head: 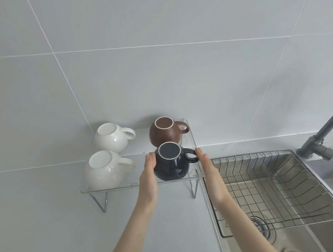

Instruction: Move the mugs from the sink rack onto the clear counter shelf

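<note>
Flanking the dark mug [172, 162] on the clear shelf [126, 185]; left hand [149, 178] touching, right hand [208, 172] off its handle; both flat, holding nothing; rack [269, 187] empty afaict.

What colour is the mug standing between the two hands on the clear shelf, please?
Dark navy, nearly black, with a thin white ring around its upturned base: the mug, seen in the head view.

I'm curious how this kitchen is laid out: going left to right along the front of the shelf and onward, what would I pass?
Front white mug → left hand → dark blue mug → right hand → sink rack → faucet.
</note>
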Action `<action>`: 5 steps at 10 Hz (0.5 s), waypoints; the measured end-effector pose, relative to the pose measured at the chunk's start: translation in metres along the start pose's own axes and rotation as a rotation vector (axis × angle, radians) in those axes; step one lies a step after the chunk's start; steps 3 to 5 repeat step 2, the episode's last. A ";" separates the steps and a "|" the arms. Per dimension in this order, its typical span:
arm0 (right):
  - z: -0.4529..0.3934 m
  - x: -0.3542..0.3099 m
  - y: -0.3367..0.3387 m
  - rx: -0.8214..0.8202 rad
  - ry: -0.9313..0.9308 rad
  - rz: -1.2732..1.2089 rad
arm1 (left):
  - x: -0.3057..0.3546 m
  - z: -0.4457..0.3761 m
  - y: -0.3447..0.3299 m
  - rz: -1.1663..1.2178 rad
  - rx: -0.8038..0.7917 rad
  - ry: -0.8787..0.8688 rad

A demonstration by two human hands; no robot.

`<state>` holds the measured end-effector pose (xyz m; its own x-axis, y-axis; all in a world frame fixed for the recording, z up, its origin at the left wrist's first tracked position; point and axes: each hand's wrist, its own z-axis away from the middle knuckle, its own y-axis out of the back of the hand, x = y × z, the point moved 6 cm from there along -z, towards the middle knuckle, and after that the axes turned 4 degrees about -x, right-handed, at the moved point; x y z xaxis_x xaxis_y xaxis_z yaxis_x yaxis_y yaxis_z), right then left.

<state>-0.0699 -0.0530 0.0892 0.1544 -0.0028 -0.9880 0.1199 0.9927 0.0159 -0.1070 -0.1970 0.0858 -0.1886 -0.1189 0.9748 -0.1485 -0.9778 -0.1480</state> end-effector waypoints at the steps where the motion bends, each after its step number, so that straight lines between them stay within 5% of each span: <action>1: 0.006 -0.027 0.007 -0.007 0.030 0.086 | 0.019 -0.002 0.001 -0.321 -0.013 -0.026; 2: 0.028 -0.088 0.023 -0.051 0.219 0.149 | 0.045 -0.002 0.001 -0.625 -0.032 0.048; 5: 0.028 -0.088 0.023 -0.051 0.219 0.149 | 0.045 -0.002 0.001 -0.625 -0.032 0.048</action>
